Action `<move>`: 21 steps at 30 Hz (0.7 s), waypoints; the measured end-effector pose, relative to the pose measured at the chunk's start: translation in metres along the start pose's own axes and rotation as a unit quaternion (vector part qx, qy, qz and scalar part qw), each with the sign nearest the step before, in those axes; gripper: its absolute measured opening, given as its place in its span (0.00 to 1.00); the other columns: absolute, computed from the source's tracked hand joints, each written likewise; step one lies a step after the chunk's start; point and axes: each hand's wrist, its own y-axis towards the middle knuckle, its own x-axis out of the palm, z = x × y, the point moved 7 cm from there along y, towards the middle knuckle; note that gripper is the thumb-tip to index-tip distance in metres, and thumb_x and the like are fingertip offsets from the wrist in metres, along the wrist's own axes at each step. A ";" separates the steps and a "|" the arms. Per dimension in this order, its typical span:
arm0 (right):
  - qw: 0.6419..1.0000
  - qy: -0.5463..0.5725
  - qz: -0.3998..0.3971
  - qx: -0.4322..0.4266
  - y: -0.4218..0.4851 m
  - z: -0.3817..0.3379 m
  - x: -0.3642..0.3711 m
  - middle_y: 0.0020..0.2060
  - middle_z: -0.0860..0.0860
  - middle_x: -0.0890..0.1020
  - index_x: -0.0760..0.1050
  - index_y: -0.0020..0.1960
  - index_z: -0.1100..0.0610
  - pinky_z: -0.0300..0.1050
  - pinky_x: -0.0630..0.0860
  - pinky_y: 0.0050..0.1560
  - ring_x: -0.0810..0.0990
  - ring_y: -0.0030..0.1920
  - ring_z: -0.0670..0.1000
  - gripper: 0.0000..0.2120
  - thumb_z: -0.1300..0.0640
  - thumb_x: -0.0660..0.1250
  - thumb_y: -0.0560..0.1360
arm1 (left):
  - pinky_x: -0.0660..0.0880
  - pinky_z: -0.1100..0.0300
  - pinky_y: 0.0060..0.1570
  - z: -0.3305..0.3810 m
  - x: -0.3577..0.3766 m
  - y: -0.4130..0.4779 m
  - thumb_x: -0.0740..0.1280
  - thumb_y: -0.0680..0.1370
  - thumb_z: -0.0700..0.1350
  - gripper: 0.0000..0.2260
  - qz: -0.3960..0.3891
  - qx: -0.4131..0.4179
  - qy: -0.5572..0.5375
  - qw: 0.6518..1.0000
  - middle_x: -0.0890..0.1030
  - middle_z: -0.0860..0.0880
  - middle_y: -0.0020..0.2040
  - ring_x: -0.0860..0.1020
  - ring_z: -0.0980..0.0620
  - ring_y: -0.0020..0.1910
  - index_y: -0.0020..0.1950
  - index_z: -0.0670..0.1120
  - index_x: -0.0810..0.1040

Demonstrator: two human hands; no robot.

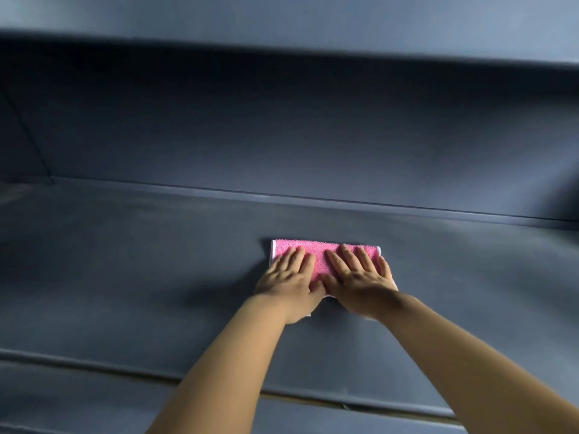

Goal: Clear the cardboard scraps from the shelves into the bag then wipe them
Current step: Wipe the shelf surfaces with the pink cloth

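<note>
Both hands pressing a pink cloth flat on the grey shelf.

The left hand (289, 274) and right hand (357, 274) lie side by side, fingers straight and spread, palms down on the pink microfibre cloth (321, 256), which sits mid-shelf (125, 261); it looks soft, light and limp, likely to bunch, so flat palm pressure suits it; no cardboard scraps, bag, labels or writing in view.

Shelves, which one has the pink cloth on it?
The lower shelf, where the pink cloth lies flat under the left hand and right hand; the upper shelf shows only its front edge overhead.
</note>
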 end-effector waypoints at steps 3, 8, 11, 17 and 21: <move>1.000 -0.003 -0.001 0.006 0.013 0.000 -0.003 0.76 0.46 0.40 0.39 0.75 0.44 0.53 0.35 0.72 0.38 0.75 0.51 0.28 0.38 0.41 0.78 | 0.36 0.59 0.71 -0.005 -0.003 0.012 0.45 0.81 0.55 0.27 0.005 0.004 0.002 1.000 0.39 0.48 0.77 0.38 0.52 0.75 0.76 0.46 0.41; 1.000 -0.007 -0.006 0.008 0.024 -0.001 -0.004 0.76 0.46 0.40 0.39 0.75 0.44 0.53 0.34 0.72 0.37 0.75 0.51 0.29 0.38 0.41 0.78 | 0.36 0.59 0.71 -0.010 -0.006 0.023 0.45 0.81 0.55 0.27 0.005 0.009 0.005 1.000 0.39 0.48 0.77 0.38 0.52 0.75 0.76 0.47 0.41; 1.000 -0.010 -0.004 0.010 0.030 0.000 -0.006 0.76 0.46 0.40 0.39 0.75 0.44 0.53 0.35 0.72 0.37 0.75 0.51 0.29 0.38 0.41 0.78 | 0.36 0.60 0.71 -0.012 -0.008 0.028 0.45 0.81 0.55 0.27 0.008 0.011 0.003 1.000 0.39 0.49 0.77 0.38 0.53 0.75 0.76 0.47 0.41; 1.000 -0.015 0.003 0.008 0.032 -0.002 -0.008 0.76 0.47 0.40 0.39 0.75 0.45 0.54 0.33 0.71 0.37 0.75 0.52 0.28 0.38 0.41 0.78 | 0.35 0.60 0.71 -0.014 -0.011 0.030 0.45 0.81 0.54 0.26 0.015 0.018 0.007 1.000 0.39 0.48 0.77 0.38 0.52 0.75 0.76 0.47 0.41; 1.000 -0.018 0.010 -0.003 0.022 -0.009 -0.005 0.76 0.48 0.40 0.40 0.75 0.46 0.54 0.29 0.70 0.36 0.75 0.51 0.28 0.39 0.40 0.78 | 0.34 0.60 0.70 -0.018 -0.008 0.016 0.46 0.81 0.54 0.26 0.022 0.029 0.004 0.999 0.39 0.48 0.77 0.38 0.52 0.75 0.76 0.47 0.42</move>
